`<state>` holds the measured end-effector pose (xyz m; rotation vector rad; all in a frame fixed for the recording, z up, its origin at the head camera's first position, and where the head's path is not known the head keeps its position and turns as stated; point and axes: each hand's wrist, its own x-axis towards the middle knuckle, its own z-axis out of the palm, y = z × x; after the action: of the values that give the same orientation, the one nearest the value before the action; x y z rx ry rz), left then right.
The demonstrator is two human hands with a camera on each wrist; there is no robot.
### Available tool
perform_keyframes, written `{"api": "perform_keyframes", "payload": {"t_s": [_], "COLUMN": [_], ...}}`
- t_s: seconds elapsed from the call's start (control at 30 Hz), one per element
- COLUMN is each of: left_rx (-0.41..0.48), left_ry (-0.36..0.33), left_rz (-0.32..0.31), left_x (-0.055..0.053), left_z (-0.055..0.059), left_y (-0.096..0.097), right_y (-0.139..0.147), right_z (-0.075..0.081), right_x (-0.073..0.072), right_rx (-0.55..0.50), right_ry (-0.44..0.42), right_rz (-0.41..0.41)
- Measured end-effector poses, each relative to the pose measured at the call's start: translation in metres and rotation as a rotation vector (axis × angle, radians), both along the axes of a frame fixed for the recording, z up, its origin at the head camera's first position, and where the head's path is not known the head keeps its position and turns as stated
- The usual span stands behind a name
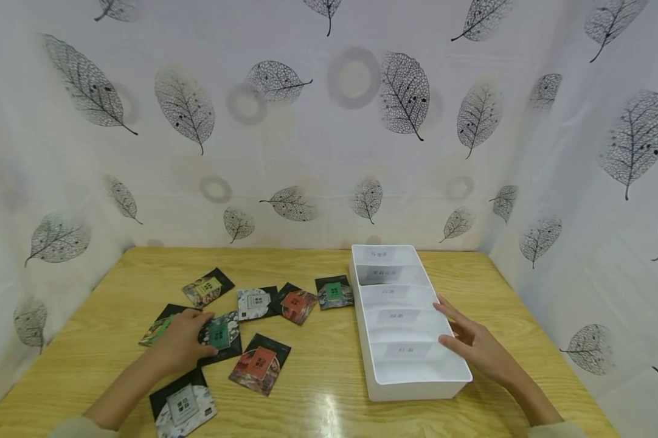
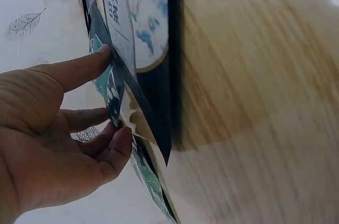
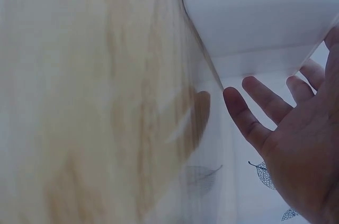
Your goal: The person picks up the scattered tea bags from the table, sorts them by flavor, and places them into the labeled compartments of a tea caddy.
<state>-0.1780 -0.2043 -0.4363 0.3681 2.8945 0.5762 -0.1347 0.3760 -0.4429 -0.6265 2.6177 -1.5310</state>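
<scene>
My left hand (image 1: 178, 344) pinches a dark sachet with a green label (image 1: 219, 334) between thumb and fingers. In the left wrist view this green sachet (image 2: 114, 94) tilts up on edge, beside a black-and-white sachet (image 2: 148, 23). On the right stands a white divided box (image 1: 416, 390) with a paper label in each compartment. Something dark shows in its second compartment from the back. At the box's right wall is my right hand (image 1: 479, 347), fingers extended and fingertips at the rim; the right wrist view shows the fingers (image 3: 246, 121) loosely spread along the wall.
Several other sachets lie about: yellow (image 1: 208, 287), white (image 1: 255, 303), red (image 1: 294, 303), green beside the box (image 1: 334, 292), red in front (image 1: 260, 365), white nearest me (image 1: 182, 406). Another green one (image 1: 156, 325) is partly under my left hand. A leaf-patterned curtain (image 1: 318, 152) backs the wooden table (image 1: 307, 407).
</scene>
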Motion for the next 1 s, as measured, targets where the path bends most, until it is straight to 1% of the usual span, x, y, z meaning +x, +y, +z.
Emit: {"api": "perform_keyframes", "payload": {"t_s": [0.1, 0.23, 0.33, 0.4, 0.47, 0.53, 0.67, 0.77, 0.83, 0.93, 1.0], "left_rx": [0.016, 0.039, 0.063, 0.091, 0.137, 0.162, 0.201, 0.231, 0.254, 0.268, 0.274], "left_ry": [0.009, 0.049, 0.064, 0.069, 0.066, 0.089, 0.136, 0.127, 0.111, 0.120, 0.138], "left_rz": [0.024, 0.040, 0.053, 0.065, 0.074, 0.073, 0.045, 0.028, 0.030, 0.027, 0.017], "left_x": [0.001, 0.003, 0.004, 0.004, 0.005, 0.005, 0.004, 0.002, 0.001, 0.001, 0.001], "left_z": [0.000, -0.002, -0.003, -0.002, -0.002, -0.001, 0.005, 0.012, 0.015, 0.017, 0.019], "left_y": [-0.001, -0.001, -0.002, -0.002, -0.003, -0.005, -0.012, -0.017, -0.020, -0.023, -0.024], "right_y": [0.000, 0.000, 0.000, 0.000, 0.000, 0.000, 0.000, 0.000, 0.001, 0.001, 0.001], "right_z": [0.000, 0.000, -0.001, -0.001, -0.001, -0.001, 0.000, -0.001, 0.000, -0.001, -0.001], "right_x": [0.000, 0.000, 0.000, 0.000, 0.000, 0.000, 0.000, 0.000, 0.000, 0.000, 0.000], "right_rx": [-0.003, 0.003, 0.012, 0.015, 0.020, 0.021, 0.025, 0.027, 0.028, 0.027, 0.027], "right_ry": [-0.002, 0.002, 0.006, 0.006, 0.006, 0.005, 0.007, 0.009, 0.007, 0.008, 0.010], "right_rz": [0.005, 0.001, -0.005, -0.006, -0.006, -0.006, -0.005, -0.007, -0.008, -0.008, -0.008]}}
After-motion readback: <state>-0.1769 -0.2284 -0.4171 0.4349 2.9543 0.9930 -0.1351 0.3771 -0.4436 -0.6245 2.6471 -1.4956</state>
